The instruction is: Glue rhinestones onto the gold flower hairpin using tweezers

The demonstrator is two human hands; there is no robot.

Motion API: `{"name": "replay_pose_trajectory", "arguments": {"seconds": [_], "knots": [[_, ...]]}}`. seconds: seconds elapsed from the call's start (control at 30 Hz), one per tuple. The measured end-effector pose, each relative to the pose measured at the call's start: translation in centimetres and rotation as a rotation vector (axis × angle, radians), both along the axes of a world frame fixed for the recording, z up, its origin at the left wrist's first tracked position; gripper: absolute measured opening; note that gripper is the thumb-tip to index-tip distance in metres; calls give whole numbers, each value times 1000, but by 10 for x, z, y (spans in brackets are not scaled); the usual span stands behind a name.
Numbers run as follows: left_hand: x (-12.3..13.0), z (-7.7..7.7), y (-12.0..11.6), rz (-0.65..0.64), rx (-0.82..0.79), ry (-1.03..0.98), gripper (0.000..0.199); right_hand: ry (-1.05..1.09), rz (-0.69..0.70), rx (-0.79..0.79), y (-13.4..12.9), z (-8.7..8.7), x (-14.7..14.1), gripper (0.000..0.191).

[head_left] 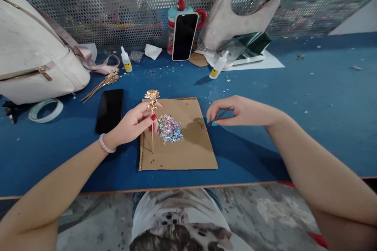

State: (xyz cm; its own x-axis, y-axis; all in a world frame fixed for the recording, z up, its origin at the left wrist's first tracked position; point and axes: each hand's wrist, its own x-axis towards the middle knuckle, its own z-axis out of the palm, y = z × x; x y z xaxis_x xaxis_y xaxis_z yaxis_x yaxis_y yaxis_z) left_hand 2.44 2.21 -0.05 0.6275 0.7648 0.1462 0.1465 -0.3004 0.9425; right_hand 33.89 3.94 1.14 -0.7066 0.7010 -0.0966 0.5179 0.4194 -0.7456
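Observation:
My left hand (132, 123) pinches a gold hairpin (152, 106) with a flower head at the top and a long thin prong pointing down. It is held over the left side of a brown cardboard sheet (179, 159). Close to those fingers, a pile of small shiny rhinestones (170, 128) in mixed colours lies on the cardboard. Above the sheet's right edge, my right hand (228, 111) is closed on thin dark tweezers (219, 117), their tips pointing down and left. Whether the tips hold anything is too small to tell.
More gold hairpins (107, 80) lie back left, near a black phone (109, 110), a tape roll (46, 110) and a white bag (38, 51). Two glue bottles (126, 60) stand behind. An upright phone (185, 37) leans on a cup (171, 27) before a perforated metal panel (118, 4).

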Motion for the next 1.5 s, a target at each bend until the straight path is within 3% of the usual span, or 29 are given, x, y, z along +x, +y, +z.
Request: {"name": "replay_pose_trajectory", "arguments": {"seconds": [0.63,1.13,1.27,1.5], "knots": [[0,1,0,13,20,37,32,-17,46,163,-4,1,-2,9],[0,1,-1,10,23,30,31,14,22,172,-7,1,-6,7],[0,0,0,1,25,26,31,116,-22,155,-9,-5,-15,8],[0,-1,0,-13,-6,-12,32,387,-127,235,-15,-28,-56,7]]}}
